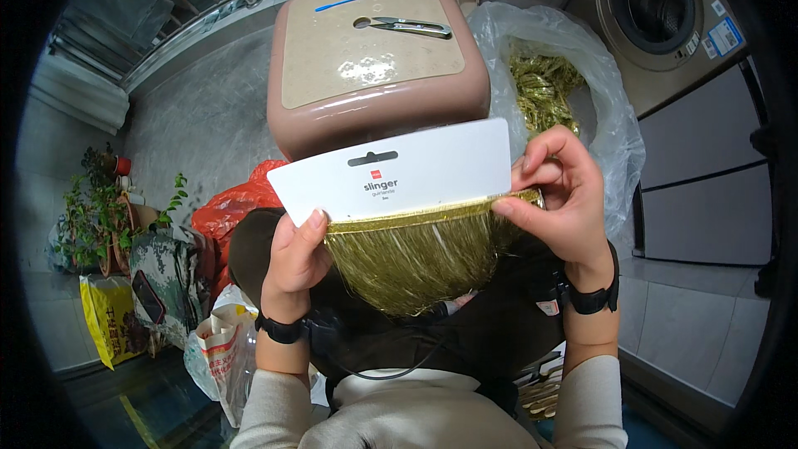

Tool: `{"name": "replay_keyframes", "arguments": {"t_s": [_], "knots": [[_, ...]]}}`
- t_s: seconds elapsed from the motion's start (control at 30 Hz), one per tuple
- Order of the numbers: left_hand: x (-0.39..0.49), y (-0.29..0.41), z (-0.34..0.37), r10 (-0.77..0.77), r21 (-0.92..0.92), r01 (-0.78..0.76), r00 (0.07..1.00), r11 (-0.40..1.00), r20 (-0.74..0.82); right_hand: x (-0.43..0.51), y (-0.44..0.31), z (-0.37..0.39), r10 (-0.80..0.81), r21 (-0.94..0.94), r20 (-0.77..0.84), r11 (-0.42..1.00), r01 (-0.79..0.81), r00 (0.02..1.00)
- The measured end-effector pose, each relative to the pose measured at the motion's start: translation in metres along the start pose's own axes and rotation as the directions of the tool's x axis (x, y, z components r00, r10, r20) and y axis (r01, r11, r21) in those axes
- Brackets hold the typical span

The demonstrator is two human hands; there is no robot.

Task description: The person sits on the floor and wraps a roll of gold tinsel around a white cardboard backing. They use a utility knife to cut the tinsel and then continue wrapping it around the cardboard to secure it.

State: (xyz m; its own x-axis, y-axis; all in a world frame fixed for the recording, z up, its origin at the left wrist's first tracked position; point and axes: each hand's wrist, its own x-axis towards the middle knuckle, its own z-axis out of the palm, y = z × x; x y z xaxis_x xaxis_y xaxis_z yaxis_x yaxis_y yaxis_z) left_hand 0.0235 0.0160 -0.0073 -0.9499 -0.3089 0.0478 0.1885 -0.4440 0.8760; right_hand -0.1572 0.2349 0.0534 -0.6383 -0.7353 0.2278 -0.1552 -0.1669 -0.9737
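A white header card (436, 156) with a hang slot and printed writing is held up over my lap. Gold tinsel fringe garland (411, 262) runs along its lower edge, and the strands hang down in a bunch. My left hand (299, 255) grips the card's lower left corner and the end of the gold band, thumb in front. At the right end, my right hand (561, 193) pinches the gold band between thumb and fingers. The back of the card is hidden.
Ahead stands a pink plastic stool (374, 87) bearing thread snips (411, 27) and a blue stick (345, 2). A clear plastic bag (608, 106) to its right contains loose gold tinsel (542, 87). Potted plants (103, 218) and a red bag (240, 199) are at left; a washing machine (661, 6) is at right.
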Motion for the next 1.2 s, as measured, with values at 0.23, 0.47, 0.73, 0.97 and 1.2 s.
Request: {"name": "replay_keyframes", "arguments": {"t_s": [0.23,0.47,0.73,0.97,1.2], "knots": [[0.029,0.004,0.009,-0.161,-0.055,0.16,0.987,0.986,-0.021,-0.015,-0.008,0.014,0.087,0.191,0.113,0.976,-0.107,0.99],[0.047,-0.025,0.057,0.137,0.598,0.022,0.966,0.801,-0.22,-0.017,-0.003,0.038,-0.153,-0.063,0.113,0.985,0.161,0.982],[0.011,-0.021,0.088,0.233,0.388,-0.201,0.972,0.9,-0.037,-0.018,0.009,0.048,-0.305,-0.3,0.028,0.906,0.299,0.952],[-0.002,-0.03,0.088,0.298,0.455,-0.177,0.931,0.873,-0.21,-0.015,0.011,0.058,-0.359,-0.424,0.054,0.837,0.347,0.932],[-0.005,-0.022,0.072,0.42,0.517,-0.213,0.848,0.829,-0.324,-0.008,0.001,0.03,-0.252,-0.552,0.085,0.793,0.256,0.964]]}}
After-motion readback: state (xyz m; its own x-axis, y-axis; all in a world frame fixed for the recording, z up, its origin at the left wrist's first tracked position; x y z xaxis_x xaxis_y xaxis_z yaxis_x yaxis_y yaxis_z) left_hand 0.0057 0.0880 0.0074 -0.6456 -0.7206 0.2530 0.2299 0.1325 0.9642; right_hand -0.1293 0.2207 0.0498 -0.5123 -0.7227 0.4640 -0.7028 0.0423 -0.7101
